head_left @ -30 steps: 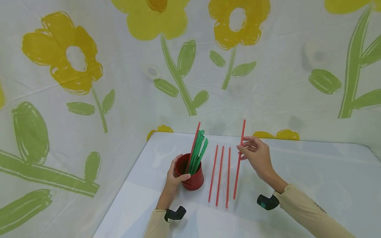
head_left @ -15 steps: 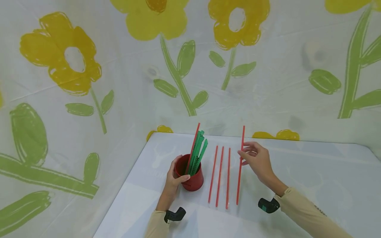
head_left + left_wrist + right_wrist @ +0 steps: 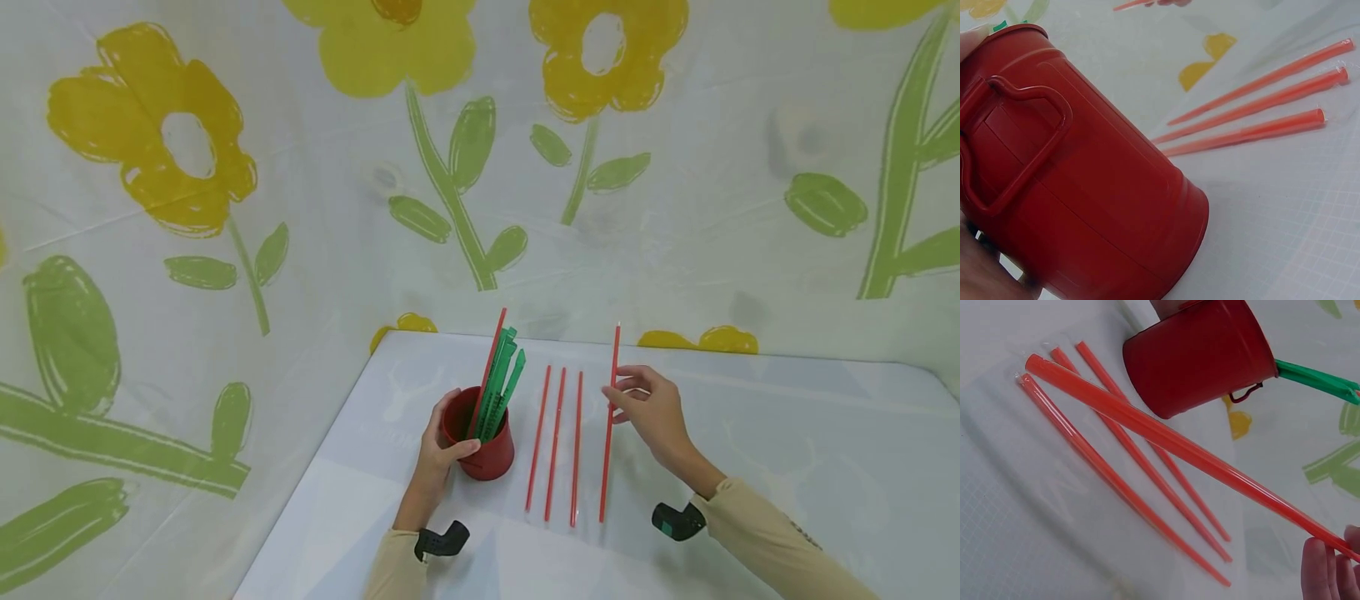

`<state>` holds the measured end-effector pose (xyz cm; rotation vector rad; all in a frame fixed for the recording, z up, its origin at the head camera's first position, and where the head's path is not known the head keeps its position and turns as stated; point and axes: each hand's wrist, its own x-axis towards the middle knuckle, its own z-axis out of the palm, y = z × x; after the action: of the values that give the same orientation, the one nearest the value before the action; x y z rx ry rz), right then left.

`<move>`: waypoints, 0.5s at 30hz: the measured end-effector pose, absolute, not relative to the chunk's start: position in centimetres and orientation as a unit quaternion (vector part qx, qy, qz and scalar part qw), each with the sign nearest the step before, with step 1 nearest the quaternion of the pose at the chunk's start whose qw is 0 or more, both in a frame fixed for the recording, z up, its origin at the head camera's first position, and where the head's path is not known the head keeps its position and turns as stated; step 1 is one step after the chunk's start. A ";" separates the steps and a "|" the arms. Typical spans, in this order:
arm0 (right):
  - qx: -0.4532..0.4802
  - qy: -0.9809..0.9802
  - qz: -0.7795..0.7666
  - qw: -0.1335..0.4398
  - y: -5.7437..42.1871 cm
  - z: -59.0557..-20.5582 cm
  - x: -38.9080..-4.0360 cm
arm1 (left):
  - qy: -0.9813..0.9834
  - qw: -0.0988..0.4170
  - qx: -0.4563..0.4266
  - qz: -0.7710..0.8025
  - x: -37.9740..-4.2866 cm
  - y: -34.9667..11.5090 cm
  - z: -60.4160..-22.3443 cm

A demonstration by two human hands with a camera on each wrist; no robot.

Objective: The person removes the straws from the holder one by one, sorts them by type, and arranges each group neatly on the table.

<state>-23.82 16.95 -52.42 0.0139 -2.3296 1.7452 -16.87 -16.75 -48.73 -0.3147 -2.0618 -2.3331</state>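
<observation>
My left hand [image 3: 438, 450] grips a small red metal bucket [image 3: 489, 460] from its left side, thumb over the rim. A wire handle lies against the bucket's wall [image 3: 1113, 181] in the left wrist view. Several green-wrapped sticks [image 3: 512, 387] and one red straw [image 3: 491, 354] stand in it, leaning right. Between thumb and fingers, my right hand [image 3: 656, 412] pinches another red straw [image 3: 607, 467] by its upper half. That straw [image 3: 1166, 439] crosses over the others in the right wrist view. Three red straws [image 3: 555, 450] in clear wrappers lie side by side between bucket and right hand.
The white table [image 3: 810, 450] reaches back to a hanging cloth [image 3: 697, 167] printed with yellow flowers and green leaves. The same cloth walls off the left side. Black wrist cameras [image 3: 678, 521] sit at both sleeve cuffs.
My right hand has brought its straw down toward me and slightly right, so it now lines up beside the three lying straws. The left hand and bucket have stayed put.
</observation>
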 end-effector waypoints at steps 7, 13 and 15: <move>-0.042 -0.802 0.594 0.047 15.0 -45.6 -19.9 | -0.661 0.008 -0.105 -0.743 -17.0 -16.8 -48.8; -0.054 -0.801 0.596 0.037 14.7 -45.5 -19.5 | -0.664 0.009 -0.100 -0.741 -16.9 -16.8 -48.8; -0.055 -0.802 0.592 0.050 14.9 -47.0 -20.2 | -0.663 0.009 -0.099 -0.742 -16.9 -16.7 -48.8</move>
<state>-20.23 14.93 -47.02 -0.1661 -2.4442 1.8042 -16.88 -16.75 -48.78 -0.3103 -2.0717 -2.3174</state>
